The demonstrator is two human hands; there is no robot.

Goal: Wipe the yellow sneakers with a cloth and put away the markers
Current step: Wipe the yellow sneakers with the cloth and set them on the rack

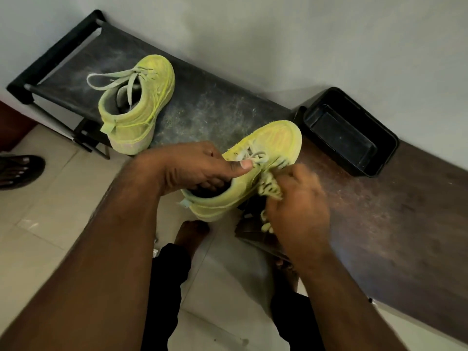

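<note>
Against a pale wall stood a dusty black bench [202,107] and, beside it, a brown wooden table [405,224] over a tiled floor [38,236]. Above the table's near edge the left hand [200,168] held one yellow sneaker [253,173], fingers tucked into its opening and thumb lying along the laces, while the right hand [298,209] (blurred) gripped a yellowish cloth [269,188] against the shoe's side. The other sneaker [136,105] lay on the bench, well apart, and an empty black tray [349,133] sat on the table by the wall.
</note>
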